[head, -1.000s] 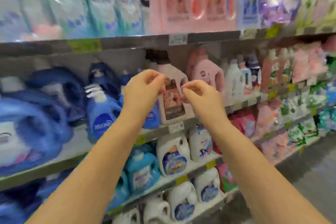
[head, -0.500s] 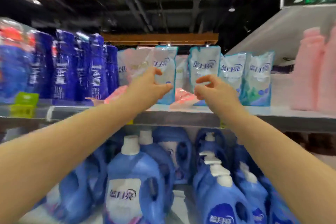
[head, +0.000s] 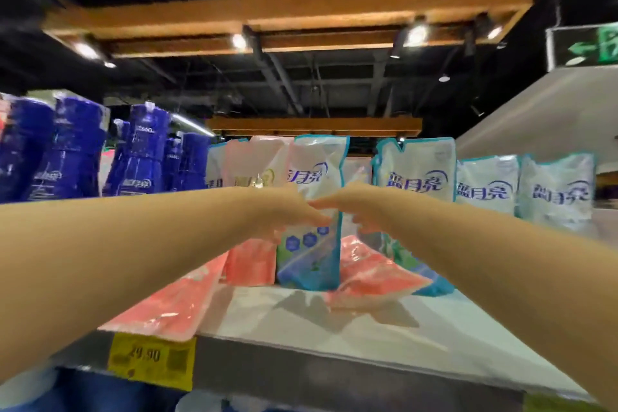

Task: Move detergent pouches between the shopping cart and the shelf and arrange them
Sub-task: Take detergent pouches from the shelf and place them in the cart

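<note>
Left hand (head: pixel 287 211) and right hand (head: pixel 357 207) closer together than before, at upright blue pouch (head: pixel 311 257) on shelf (head: pixel 334 338); left lies flat on it, right's grip unclear.

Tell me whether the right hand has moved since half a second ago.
Yes: the right hand has gone deeper over the shelf toward the upright blue pouch.

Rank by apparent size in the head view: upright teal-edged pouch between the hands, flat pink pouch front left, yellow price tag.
1-2, too close to rank, the pink one being nearer and partly hidden: upright teal-edged pouch, flat pink pouch.
3: yellow price tag.
</note>
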### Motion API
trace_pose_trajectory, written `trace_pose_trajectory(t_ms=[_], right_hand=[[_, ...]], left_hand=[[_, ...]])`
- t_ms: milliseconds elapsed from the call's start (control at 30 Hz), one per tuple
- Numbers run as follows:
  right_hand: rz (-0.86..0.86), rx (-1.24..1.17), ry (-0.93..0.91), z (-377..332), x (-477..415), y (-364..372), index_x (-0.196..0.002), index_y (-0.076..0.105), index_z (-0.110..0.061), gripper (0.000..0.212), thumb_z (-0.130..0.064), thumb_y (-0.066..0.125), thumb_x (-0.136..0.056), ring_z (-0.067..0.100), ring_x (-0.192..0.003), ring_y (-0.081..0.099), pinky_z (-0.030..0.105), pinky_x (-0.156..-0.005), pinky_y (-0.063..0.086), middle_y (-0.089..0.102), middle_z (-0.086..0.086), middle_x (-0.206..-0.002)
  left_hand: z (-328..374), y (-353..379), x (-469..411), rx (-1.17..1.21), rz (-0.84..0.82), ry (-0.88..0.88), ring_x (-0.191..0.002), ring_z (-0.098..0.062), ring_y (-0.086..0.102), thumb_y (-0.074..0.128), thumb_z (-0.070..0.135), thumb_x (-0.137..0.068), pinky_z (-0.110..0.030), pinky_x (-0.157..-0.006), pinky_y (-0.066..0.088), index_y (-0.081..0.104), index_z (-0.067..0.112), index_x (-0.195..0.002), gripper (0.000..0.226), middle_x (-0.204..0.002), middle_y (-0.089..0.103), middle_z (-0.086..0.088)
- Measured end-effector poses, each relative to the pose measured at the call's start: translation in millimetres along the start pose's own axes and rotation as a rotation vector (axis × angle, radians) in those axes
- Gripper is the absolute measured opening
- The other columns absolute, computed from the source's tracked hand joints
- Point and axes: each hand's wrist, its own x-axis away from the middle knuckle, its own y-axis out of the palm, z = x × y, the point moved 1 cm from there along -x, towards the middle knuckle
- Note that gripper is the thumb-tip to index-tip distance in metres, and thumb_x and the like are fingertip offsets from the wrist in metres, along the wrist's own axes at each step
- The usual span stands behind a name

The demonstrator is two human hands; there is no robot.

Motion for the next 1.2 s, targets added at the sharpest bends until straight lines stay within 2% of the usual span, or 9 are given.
trace_pose_trajectory(t_ms=[167,267,400,533,633,767,933,1033,1200], right_hand=[[0.094,-0.202,-0.004,5.2,-27.9,16.1,-0.122,0.045,-0.006,0.059,-0.026,0.077,-0.076,0.029,-0.109,0.056,0.04,-0.095,0.048,0.056,0.011,-0.117],[0.14,-0.232,-0.042,10.1,-36.8,21.2,-0.11,0.055,-0.004,0.045,-0.02,0.077,-0.074,0.029,-0.101,0.062,0.041,-0.092,0.052,0.061,0.015,-0.118],[0.301,-0.215,-0.104,6.4,-34.2,21.6,-0.115,0.058,-0.009,0.033,-0.016,0.067,-0.084,0.028,-0.103,0.06,0.033,-0.085,0.05,0.063,0.012,-0.116],[0.409,-0.198,-0.196,0.5,-17.3,9.9,-0.115,0.06,-0.011,0.029,-0.015,0.063,-0.087,0.029,-0.104,0.059,0.034,-0.086,0.047,0.064,0.011,-0.115],[0.469,-0.3,-0.25,-8.2,7.9,-11.0,-0.115,0.061,-0.013,0.027,-0.016,0.062,-0.088,0.026,-0.104,0.06,0.035,-0.09,0.048,0.065,0.006,-0.113],[0.53,-0.452,-0.37,-27.7,50.8,-46.0,-0.11,0.063,-0.015,0.025,-0.012,0.065,-0.085,0.021,-0.095,0.063,0.035,-0.088,0.051,0.065,0.001,-0.098],[0.526,-0.663,-0.5,-42.9,125.4,-81.7,-0.094,0.063,-0.015,0.019,0.0,0.066,-0.082,0.024,-0.081,0.064,0.035,-0.074,0.056,0.066,0.002,-0.085],[0.586,-0.639,-0.526,-36.4,173.4,-96.6,-0.083,0.063,-0.017,0.015,-0.001,0.065,-0.083,0.024,-0.079,0.064,0.039,-0.077,0.057,0.067,0.005,-0.085],[0.668,-0.592,-0.495,8.3,255.9,-116.9,-0.084,0.064,-0.021,0.009,-0.012,0.064,-0.085,0.022,-0.075,0.065,0.037,-0.073,0.057,0.069,0.004,-0.084]], left_hand=[[-8.1,-2.0,-22.3,-0.06,0.056,-0.026,-0.123,-0.026,0.046,0.066,0.032,-0.085,-0.038,-0.097,0.045,0.036,0.016,-0.139,0.064,-0.138,0.044,-0.009],[-5.7,0.2,-20.9,-0.048,0.028,-0.012,-0.123,-0.026,0.047,0.065,0.028,-0.086,-0.036,-0.097,0.046,0.031,0.016,-0.142,0.067,-0.138,0.045,-0.01],[-0.2,6.9,-17.3,-0.035,0.039,0.029,-0.098,-0.02,0.047,0.059,0.021,-0.09,-0.027,-0.074,0.044,0.04,0.022,-0.112,0.029,-0.086,0.048,0.003],[2.0,-0.8,-17.2,-0.031,0.063,0.086,-0.071,-0.012,0.059,0.06,0.02,-0.085,-0.02,-0.058,0.046,0.055,0.018,-0.089,0.007,-0.065,0.06,0.002],[2.9,-4.3,-10.3,0.145,0.056,0.076,-0.099,-0.023,0.059,0.069,0.038,-0.08,-0.032,-0.087,0.049,0.055,0.022,-0.109,0.036,-0.101,0.062,-0.005],[16.5,-5.3,21.1,0.484,-0.036,0.092,-0.083,-0.021,0.063,0.065,0.045,-0.081,-0.04,-0.085,0.052,0.056,0.024,-0.085,0.023,-0.077,0.069,0.002],[46.3,0.5,60.8,0.695,-0.008,0.442,-0.104,-0.023,0.064,0.08,0.049,-0.059,-0.045,-0.092,0.052,0.045,0.021,-0.13,0.084,-0.119,0.063,-0.006],[64.2,19.0,95.5,0.825,0.107,0.552,-0.087,-0.015,0.067,0.078,0.03,-0.07,-0.025,-0.072,0.057,0.046,0.008,-0.128,0.07,-0.107,0.066,-0.007],[89.0,81.3,170.2,0.935,0.228,0.573,-0.094,-0.022,0.066,0.084,0.023,-0.061,-0.038,-0.084,0.054,0.049,0.012,-0.113,0.064,-0.108,0.065,-0.009]])
